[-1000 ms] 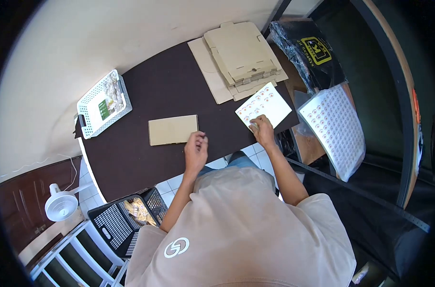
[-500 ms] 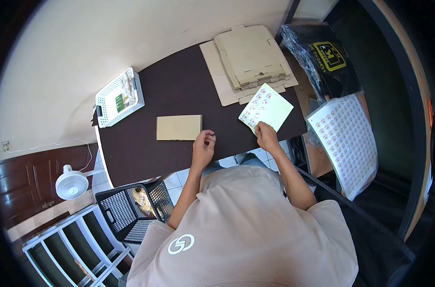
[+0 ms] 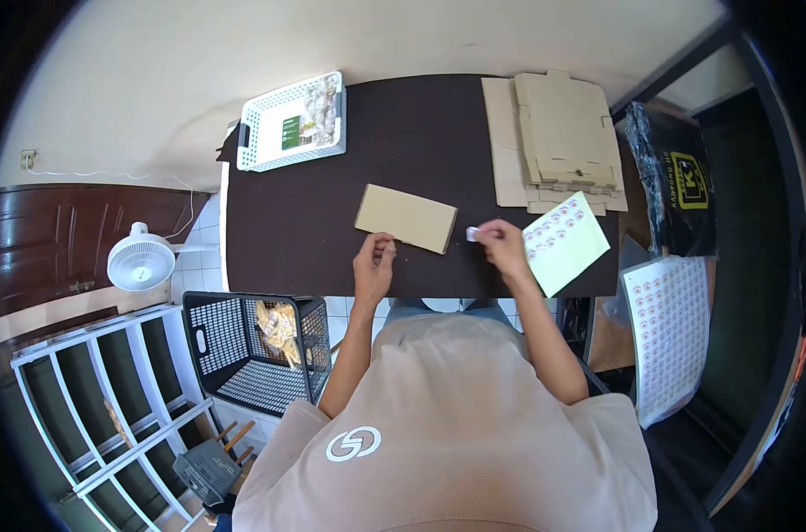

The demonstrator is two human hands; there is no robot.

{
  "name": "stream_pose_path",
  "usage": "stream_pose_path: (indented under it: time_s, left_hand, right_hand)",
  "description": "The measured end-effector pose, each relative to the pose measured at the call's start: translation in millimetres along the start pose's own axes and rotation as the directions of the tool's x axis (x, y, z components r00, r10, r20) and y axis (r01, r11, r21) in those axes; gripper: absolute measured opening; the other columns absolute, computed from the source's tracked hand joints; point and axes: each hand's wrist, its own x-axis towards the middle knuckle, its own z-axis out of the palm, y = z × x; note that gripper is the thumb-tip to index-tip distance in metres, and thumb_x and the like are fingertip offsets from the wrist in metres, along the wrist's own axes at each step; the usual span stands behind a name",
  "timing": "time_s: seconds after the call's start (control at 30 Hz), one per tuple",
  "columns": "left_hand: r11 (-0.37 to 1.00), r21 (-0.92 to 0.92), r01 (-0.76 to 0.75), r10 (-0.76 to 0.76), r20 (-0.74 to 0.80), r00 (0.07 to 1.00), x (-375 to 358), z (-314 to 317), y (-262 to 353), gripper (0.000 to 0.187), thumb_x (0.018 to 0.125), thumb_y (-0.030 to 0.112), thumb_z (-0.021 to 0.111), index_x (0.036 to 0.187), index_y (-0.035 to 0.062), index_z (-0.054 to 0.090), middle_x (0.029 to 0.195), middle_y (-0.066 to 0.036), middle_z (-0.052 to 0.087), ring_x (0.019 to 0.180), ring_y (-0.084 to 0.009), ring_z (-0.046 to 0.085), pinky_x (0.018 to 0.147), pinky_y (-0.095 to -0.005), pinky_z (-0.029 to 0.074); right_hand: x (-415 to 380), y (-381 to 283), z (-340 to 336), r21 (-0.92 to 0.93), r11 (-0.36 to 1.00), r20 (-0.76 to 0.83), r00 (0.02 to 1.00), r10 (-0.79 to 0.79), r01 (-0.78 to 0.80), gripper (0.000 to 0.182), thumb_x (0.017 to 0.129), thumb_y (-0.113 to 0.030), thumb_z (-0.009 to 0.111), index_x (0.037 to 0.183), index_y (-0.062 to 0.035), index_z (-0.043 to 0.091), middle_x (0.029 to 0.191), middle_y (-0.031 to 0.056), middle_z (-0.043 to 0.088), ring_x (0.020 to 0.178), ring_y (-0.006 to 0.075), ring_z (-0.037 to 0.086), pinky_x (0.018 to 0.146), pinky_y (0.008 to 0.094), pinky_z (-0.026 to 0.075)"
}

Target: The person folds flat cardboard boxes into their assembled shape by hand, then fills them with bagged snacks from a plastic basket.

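A flat brown cardboard box (image 3: 407, 215) lies at an angle on the dark table. My left hand (image 3: 374, 259) is at its near edge, fingers loosely curled and thumb apart, the fingertips at or touching the cardboard. Between the thumb and fingers of my right hand (image 3: 504, 244) is a small, whitish sticker (image 3: 472, 234), held just to the right of the box. Close beside that hand lies a pale yellow-green sticker sheet (image 3: 580, 246), with rows of small round red-and-white printed stickers along its left part.
Folded cardboard boxes (image 3: 567, 133) are stacked at the back right. A white basket (image 3: 252, 142) with packaged items stands at the back left. Below the table's left side is a black crate (image 3: 243, 355). A large sticker sheet (image 3: 673, 328) and a black wrapped package (image 3: 678, 177) are at right.
My right hand has left the sticker sheet and moved left towards the box with a sticker. The sheet now lies on the table. My left hand has shifted left along the box's near edge.
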Motion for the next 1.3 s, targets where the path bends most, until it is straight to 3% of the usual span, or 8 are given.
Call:
stream_pose_path:
  time_s: [0.1,0.2,0.37,0.5,0.8,0.97,1.03,1.3]
  left_hand:
    - [0.998,0.007,0.055,-0.054,-0.064,0.996,10.7,-34.8,-10.2,0.013,0.096,0.011,0.058,0.108,0.0049,0.060,0.086,0.001,0.062,0.080,-0.0070,0.059,0.067,-0.0220,0.047]
    - [0.998,-0.007,0.063,-0.063,-0.050,0.997,21.6,-66.9,-19.7,0.013,0.096,0.010,0.058,0.109,0.0051,0.060,0.085,0.001,0.062,0.080,-0.0070,0.059,0.067,-0.0219,0.047]
    - [0.996,0.016,0.092,-0.091,-0.030,0.995,41.1,-115.8,-34.8,0.014,0.096,0.008,0.057,0.109,0.0049,0.060,0.086,0.000,0.062,0.080,-0.0075,0.060,0.069,-0.0222,0.047]
    - [0.998,0.042,0.038,-0.039,0.020,0.999,60.7,-145.1,-47.3,0.016,0.095,0.007,0.058,0.110,0.0049,0.060,0.086,-0.001,0.063,0.079,-0.0085,0.061,0.069,-0.0234,0.048]
    - [0.974,0.135,-0.183,0.144,0.254,0.956,98.3,-121.9,-28.8,0.014,0.089,0.003,0.060,0.103,0.0023,0.061,0.084,-0.011,0.065,0.076,-0.0201,0.064,0.066,-0.0312,0.050]
    - [0.852,0.330,-0.406,0.260,0.406,0.876,108.8,-73.5,-25.2,0.027,0.084,0.015,0.071,0.109,0.0063,0.064,0.127,-0.014,0.054,0.121,-0.0298,0.051,0.096,-0.0435,0.044]
    - [0.767,0.357,-0.533,0.347,0.468,0.813,110.7,-62.0,-25.4,0.048,0.079,0.021,0.076,0.124,0.0127,0.060,0.148,-0.015,0.036,0.141,-0.0369,0.027,0.109,-0.0530,0.029]
    - [0.687,0.431,-0.586,0.246,0.621,0.744,110.1,-66.9,-40.1,0.083,0.065,0.023,0.087,0.140,0.0237,0.049,0.156,-0.019,0.023,0.146,-0.0414,0.015,0.107,-0.0584,0.027]
  right_hand:
    - [19.3,-18.7,74.3,0.105,0.987,0.051,0.992,0.114,-0.119,0.013,0.081,-0.008,0.076,0.086,-0.0050,0.064,0.060,-0.0082,0.043,0.046,0.0015,0.035,0.041,0.0204,0.025]
    - [49.8,-2.7,122.1,-0.018,0.990,-0.034,0.989,0.141,-0.141,0.013,0.078,-0.012,0.077,0.083,-0.0037,0.068,0.067,-0.0009,0.063,0.055,0.0075,0.052,0.051,0.0267,0.043]
    - [68.9,24.0,160.9,-0.551,0.829,-0.300,0.904,-0.303,0.095,0.010,0.077,-0.015,0.072,0.079,-0.0058,0.068,0.074,0.0084,0.071,0.070,0.0229,0.069,0.071,0.0362,0.053]
    - [63.4,20.1,171.0,-0.413,0.910,-0.395,0.908,-0.137,-0.042,0.008,0.078,-0.014,0.069,0.079,-0.0058,0.068,0.074,0.0105,0.070,0.073,0.0257,0.069,0.072,0.0383,0.054]
    - [58.8,3.9,160.0,-0.354,0.935,-0.190,0.976,-0.109,0.035,0.024,0.081,-0.011,0.075,0.088,-0.0017,0.054,0.058,0.0056,0.059,0.044,0.0146,0.060,0.042,0.0309,0.047]
    - [56.8,-8.0,161.5,-0.445,0.896,-0.191,0.977,-0.094,-0.001,0.025,0.082,-0.015,0.075,0.088,-0.0025,0.055,0.056,0.0051,0.058,0.042,0.0143,0.059,0.044,0.0312,0.047]
    - [59.4,0.0,157.6,-0.476,0.879,-0.194,0.978,-0.082,-0.021,0.026,0.082,-0.017,0.076,0.089,-0.0025,0.055,0.055,0.0051,0.058,0.041,0.0145,0.058,0.044,0.0315,0.047]
    - [31.8,7.5,143.6,-0.738,0.673,-0.454,0.773,-0.444,-0.048,0.037,0.080,-0.034,0.075,0.100,-0.0044,0.065,0.106,0.0166,0.058,0.096,0.0354,0.057,0.083,0.0452,0.047]
